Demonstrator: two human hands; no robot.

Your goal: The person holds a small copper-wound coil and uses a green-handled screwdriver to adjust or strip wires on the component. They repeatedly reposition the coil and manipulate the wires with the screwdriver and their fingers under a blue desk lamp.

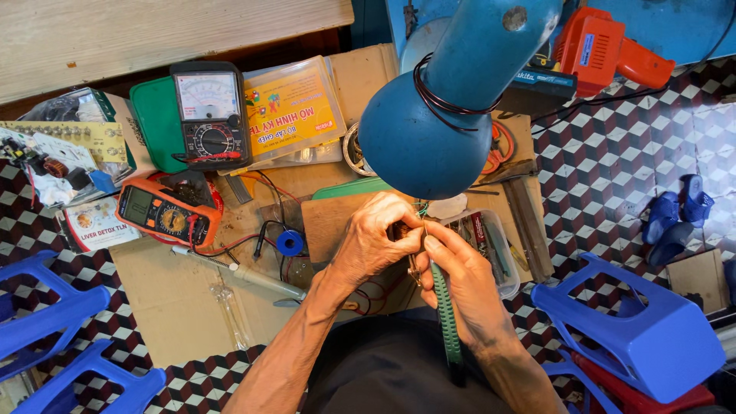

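Head view | left hand [373, 238] fingers pinch small part, centre frame | right hand [460, 276] fingers closed on green-handled tool [447, 322]: light, stiff; grip handle.

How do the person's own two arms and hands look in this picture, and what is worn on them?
Both forearms are bare: no sleeve shows on either arm. The left hand and the right hand wear no gloves, and no ring, watch or bracelet can be seen. The arms look lean, with veins and tendons standing out. Below them shows dark clothing, black or near black.
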